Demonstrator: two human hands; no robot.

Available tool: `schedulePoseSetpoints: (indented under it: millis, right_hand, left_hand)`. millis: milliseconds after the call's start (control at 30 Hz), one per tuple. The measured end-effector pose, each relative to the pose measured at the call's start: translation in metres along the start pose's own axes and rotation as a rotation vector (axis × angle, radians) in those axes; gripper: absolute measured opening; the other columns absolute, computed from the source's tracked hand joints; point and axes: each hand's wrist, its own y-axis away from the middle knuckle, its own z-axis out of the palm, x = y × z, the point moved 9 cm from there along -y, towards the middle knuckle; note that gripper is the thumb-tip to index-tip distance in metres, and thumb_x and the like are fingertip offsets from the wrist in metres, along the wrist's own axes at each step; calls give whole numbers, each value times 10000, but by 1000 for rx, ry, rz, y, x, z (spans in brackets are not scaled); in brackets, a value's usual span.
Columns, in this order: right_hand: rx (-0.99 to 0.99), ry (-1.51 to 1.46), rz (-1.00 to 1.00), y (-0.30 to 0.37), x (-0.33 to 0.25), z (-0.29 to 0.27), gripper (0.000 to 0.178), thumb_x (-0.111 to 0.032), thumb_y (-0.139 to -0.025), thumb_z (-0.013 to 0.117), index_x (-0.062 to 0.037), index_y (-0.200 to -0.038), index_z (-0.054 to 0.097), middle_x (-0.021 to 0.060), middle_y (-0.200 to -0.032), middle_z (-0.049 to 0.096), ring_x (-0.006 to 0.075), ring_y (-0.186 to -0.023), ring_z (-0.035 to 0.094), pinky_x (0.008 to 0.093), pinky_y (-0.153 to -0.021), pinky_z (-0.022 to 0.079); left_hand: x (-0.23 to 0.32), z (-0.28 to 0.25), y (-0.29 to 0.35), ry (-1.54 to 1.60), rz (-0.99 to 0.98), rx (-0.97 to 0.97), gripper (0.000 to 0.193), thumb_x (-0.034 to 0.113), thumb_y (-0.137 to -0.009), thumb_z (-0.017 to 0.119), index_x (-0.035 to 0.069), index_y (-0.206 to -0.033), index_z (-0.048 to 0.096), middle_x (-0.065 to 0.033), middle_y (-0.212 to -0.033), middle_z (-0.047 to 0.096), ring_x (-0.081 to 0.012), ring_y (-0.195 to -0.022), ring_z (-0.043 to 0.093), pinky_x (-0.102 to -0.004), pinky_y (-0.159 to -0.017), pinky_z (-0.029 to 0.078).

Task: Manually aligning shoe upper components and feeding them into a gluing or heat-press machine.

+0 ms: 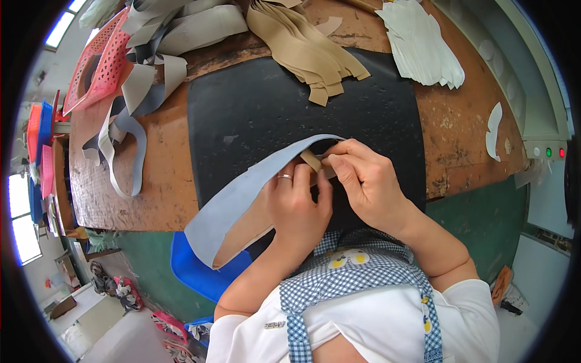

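Between my hands is a long curved strip of sheet material (pixel 242 190), pale blue-grey on its outer face and tan on its inner one. It bends toward me, and its wide free end hangs past the table's front edge. My left hand (pixel 301 202), wearing a ring, has its fingers curled against the inner side. With thumb and fingers pinched, my right hand (pixel 370 181) grips the strip's far narrow end. A short tan band (pixel 311 160) shows between the two hands at that end. The fingertips partly hide how band and strip meet.
Under the work lies a black mat (pixel 242 100) on a worn wooden table (pixel 160 196). Tan strips (pixel 305 48) and white cut pieces (pixel 420 45) are piled at the back. Grey strips (pixel 203 27) and a pink basket (pixel 100 75) stand left. A blue stool (pixel 190 266) is below.
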Motion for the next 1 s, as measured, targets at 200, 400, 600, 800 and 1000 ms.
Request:
schedulePoseSetpoints:
  millis: [200, 400, 600, 800, 1000]
  right_hand:
    - [86, 442, -149, 0, -14, 12, 174, -14, -768, 747, 3, -908, 646, 126, -958, 594, 293, -860, 608, 391, -712, 537]
    - [14, 539, -374, 0, -37, 40, 191, 13, -766, 716, 4, -948, 661, 125, -989, 611, 299, -866, 628, 372, -702, 543]
    - [-77, 157, -153, -9, -8, 35, 263, 43, -761, 684, 14, -1021, 660, 170, -1015, 621, 328, -869, 668, 384, -760, 551]
    - [-147, 107, -77, -10, -18, 31, 469, -38, -772, 727, 36, -1214, 588, 184, -1092, 636, 375, -961, 665, 390, -877, 538]
    - [74, 87, -19, -4, -5, 17, 217, 48, -840, 640, 24, -1054, 655, 178, -993, 690, 345, -904, 688, 374, -794, 547]
  left_hand:
    - [-39, -35, 28, 172, -264, 102, 238, -2, -889, 610, -72, -1116, 587, -220, -1008, 640, -378, -818, 653, -438, -745, 535]
    - [-37, -45, 33, 184, -222, 62, 108, 13, -933, 565, -31, -1032, 550, -177, -1090, 647, -330, -974, 612, -419, -864, 481]
    - [-58, -42, 53, 393, -371, -4, 309, 49, -948, 569, -86, -1227, 578, -214, -1217, 637, -375, -1077, 652, -416, -923, 519]
    - [-11, -38, 25, 152, 90, -277, 391, 66, -885, 658, -43, -1253, 584, -194, -1292, 598, -399, -1152, 590, -464, -1007, 449]
    - [-20, -28, 25, 60, -45, -333, 407, 5, -878, 631, 47, -1283, 625, -154, -1246, 607, -321, -1090, 624, -432, -963, 478]
